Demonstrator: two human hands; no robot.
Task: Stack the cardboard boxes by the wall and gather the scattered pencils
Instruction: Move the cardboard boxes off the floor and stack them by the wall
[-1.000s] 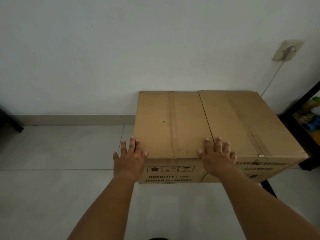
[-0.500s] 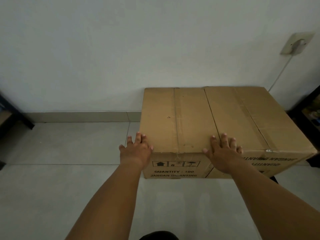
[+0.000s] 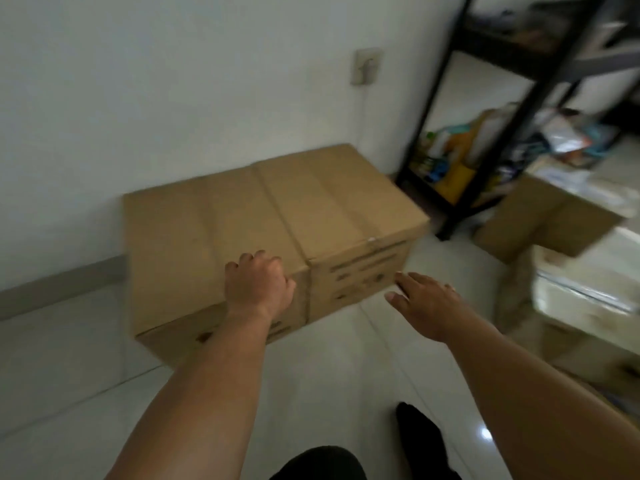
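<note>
A large brown cardboard box (image 3: 242, 237) sits on the tiled floor against the white wall, with printed text on its front face. My left hand (image 3: 258, 284) rests on the box's front top edge, fingers loosely bent and holding nothing. My right hand (image 3: 426, 303) hovers off the box to its right, above the floor, fingers straight and empty. A second cardboard box (image 3: 540, 223) stands further right by the shelf, with papers on top. No pencils are in view.
A black metal shelf rack (image 3: 498, 140) filled with bottles and bags stands in the right corner. A pale, blurred box or bin (image 3: 588, 299) is at the right edge. A wall socket (image 3: 367, 65) with a cord sits above the box. Dark-clothed legs (image 3: 420, 434) show at the bottom.
The view swung right, showing the shelf and more boxes. My right hand lifted off the box and moved right. My left hand shifted toward the middle of the front edge.
</note>
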